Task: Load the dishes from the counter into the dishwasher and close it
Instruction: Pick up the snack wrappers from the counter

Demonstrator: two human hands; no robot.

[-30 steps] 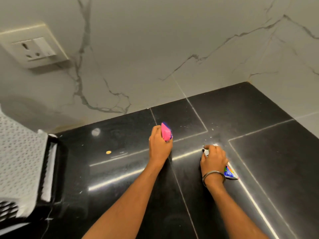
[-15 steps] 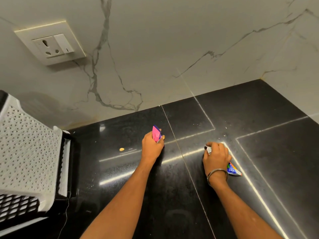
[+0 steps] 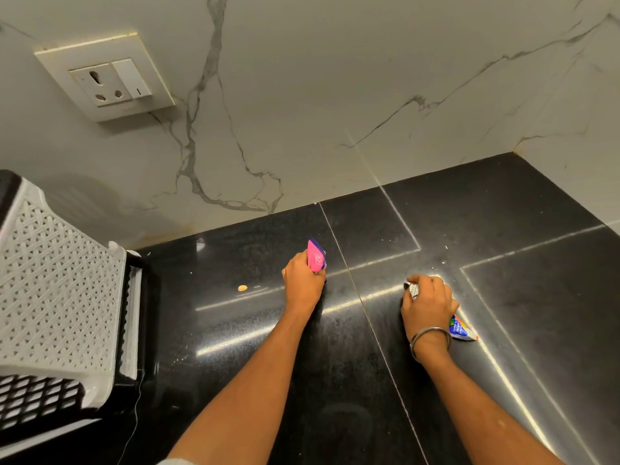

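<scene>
In the head view, no dishes show on the black counter (image 3: 503,229); at frame centre the left hand (image 3: 303,283) grips a pink wrapper (image 3: 316,258) and the right hand (image 3: 427,305) a crumpled packet (image 3: 463,328), both probably light, soft and best pinched anywhere.

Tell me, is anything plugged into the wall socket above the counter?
No, the wall socket shows bare pin holes with no plug or cord in them.
</scene>
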